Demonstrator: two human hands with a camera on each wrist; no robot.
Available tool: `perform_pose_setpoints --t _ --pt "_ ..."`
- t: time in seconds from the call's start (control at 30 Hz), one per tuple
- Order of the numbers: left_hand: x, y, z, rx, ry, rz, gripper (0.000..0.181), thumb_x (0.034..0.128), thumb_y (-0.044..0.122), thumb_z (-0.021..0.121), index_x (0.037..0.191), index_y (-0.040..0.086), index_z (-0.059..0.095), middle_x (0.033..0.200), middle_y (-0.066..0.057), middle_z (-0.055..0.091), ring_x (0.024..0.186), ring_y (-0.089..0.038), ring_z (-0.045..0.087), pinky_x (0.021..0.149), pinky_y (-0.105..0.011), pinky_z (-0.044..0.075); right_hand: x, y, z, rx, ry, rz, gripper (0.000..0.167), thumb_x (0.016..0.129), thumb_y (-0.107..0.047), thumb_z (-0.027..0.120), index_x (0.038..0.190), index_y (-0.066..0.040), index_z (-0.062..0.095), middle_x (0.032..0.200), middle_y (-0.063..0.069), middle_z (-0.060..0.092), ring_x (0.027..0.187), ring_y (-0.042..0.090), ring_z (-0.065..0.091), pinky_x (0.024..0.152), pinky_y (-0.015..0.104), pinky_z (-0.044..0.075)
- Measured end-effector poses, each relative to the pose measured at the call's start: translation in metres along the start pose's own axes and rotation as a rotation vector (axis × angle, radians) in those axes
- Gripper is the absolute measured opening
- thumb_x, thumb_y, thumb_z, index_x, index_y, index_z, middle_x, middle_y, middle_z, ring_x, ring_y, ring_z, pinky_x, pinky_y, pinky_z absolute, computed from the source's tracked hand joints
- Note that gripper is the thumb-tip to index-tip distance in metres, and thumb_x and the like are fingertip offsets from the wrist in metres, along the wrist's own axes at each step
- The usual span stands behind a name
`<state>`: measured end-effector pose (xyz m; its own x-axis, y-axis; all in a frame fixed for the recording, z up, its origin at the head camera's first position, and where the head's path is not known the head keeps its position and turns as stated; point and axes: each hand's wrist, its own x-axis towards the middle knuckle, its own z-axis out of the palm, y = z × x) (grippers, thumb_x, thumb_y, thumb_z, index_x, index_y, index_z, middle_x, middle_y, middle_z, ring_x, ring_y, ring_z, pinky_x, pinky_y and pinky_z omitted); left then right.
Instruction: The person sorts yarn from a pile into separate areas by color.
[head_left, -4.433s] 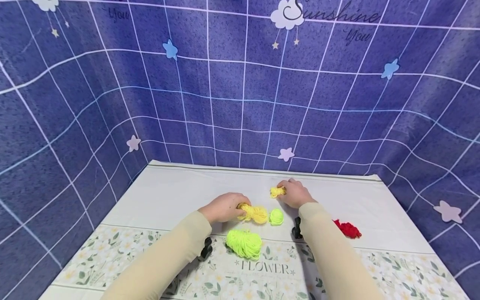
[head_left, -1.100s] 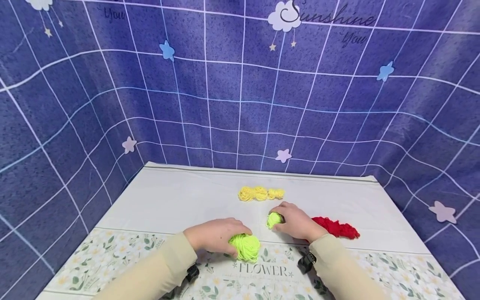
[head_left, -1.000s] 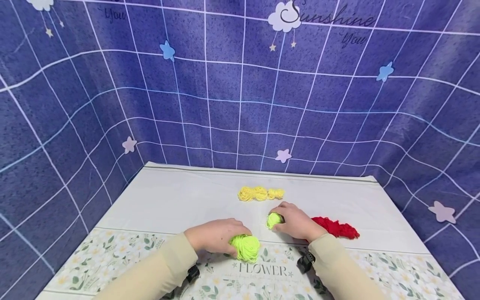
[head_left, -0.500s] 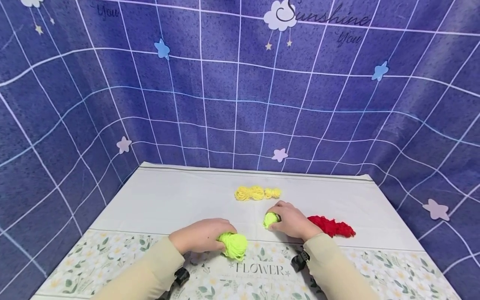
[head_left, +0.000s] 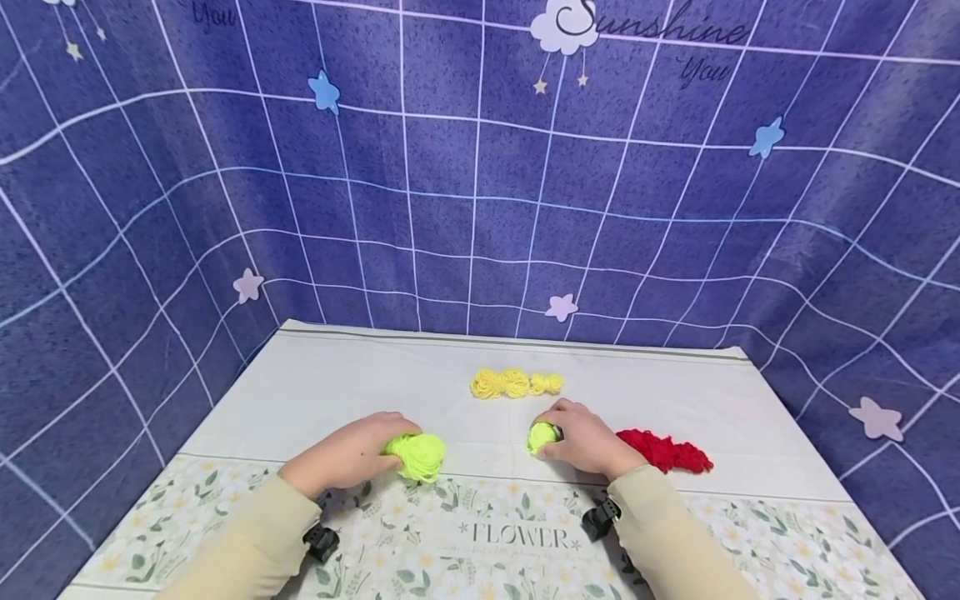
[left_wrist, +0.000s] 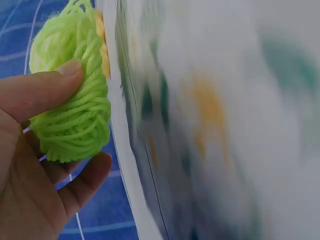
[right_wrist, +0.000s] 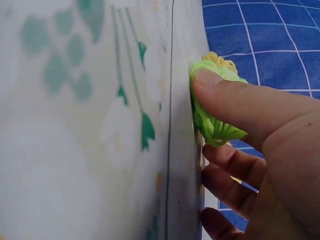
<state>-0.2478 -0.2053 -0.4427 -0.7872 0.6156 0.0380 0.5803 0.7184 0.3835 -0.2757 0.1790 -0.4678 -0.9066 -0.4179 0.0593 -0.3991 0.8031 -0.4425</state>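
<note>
My left hand (head_left: pixel 356 450) grips a large skein of neon green yarn (head_left: pixel 418 457) at its left end. In the left wrist view the thumb presses across the strands of the green skein (left_wrist: pixel 75 95), with fingers behind it. To the right, my right hand (head_left: pixel 581 437) pinches a smaller neon green yarn bundle (head_left: pixel 542 437) that rests on the white part of the cloth. The right wrist view has the thumb on top of this small bundle (right_wrist: pixel 217 112). Farther back lie a yellow yarn skein (head_left: pixel 500 383) and a small yellow bundle (head_left: pixel 547 383), end to end.
Red yarn (head_left: pixel 667 452) lies behind and right of my right forearm, partly covered by it. The table cloth (head_left: pixel 360 367) is white at the back and flower-printed in front. A blue grid-patterned curtain (head_left: pixel 442 208) surrounds the table's back and sides.
Earlier, both hands held yellow yarn, which now lies in a row at the back. My left hand has since moved leftward and slightly back with the large green skein. The right hand stays put.
</note>
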Motion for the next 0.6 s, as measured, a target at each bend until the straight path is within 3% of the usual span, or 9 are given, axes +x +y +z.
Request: perform_pose_setpoints --t 0.23,0.6 --pt "-0.011 -0.028 -0.014 0.039 0.056 -0.101 0.044 0.0919 0.012 0.074 0.135 0.011 0.064 0.130 -0.005 0.062 0.125 -0.029 0.056 0.105 -0.051 0.045 0.001 0.003 0.002 0.005 -0.007 0.003 0.035 0.080 -0.026 0.087 0.113 -0.027 0.073 0.110 -0.009 0.056 0.102 0.016 0.050 0.085 0.037 0.044" --pt "-0.022 -0.057 -0.031 0.050 0.088 -0.169 0.044 0.0898 0.008 0.075 0.133 0.009 0.065 0.129 -0.011 0.063 0.123 -0.035 0.056 0.102 -0.055 0.046 0.001 0.002 0.000 0.013 -0.003 -0.016 0.035 0.080 -0.025 0.087 0.113 -0.026 0.073 0.109 -0.008 0.056 0.100 0.017 0.050 0.082 0.037 0.044"
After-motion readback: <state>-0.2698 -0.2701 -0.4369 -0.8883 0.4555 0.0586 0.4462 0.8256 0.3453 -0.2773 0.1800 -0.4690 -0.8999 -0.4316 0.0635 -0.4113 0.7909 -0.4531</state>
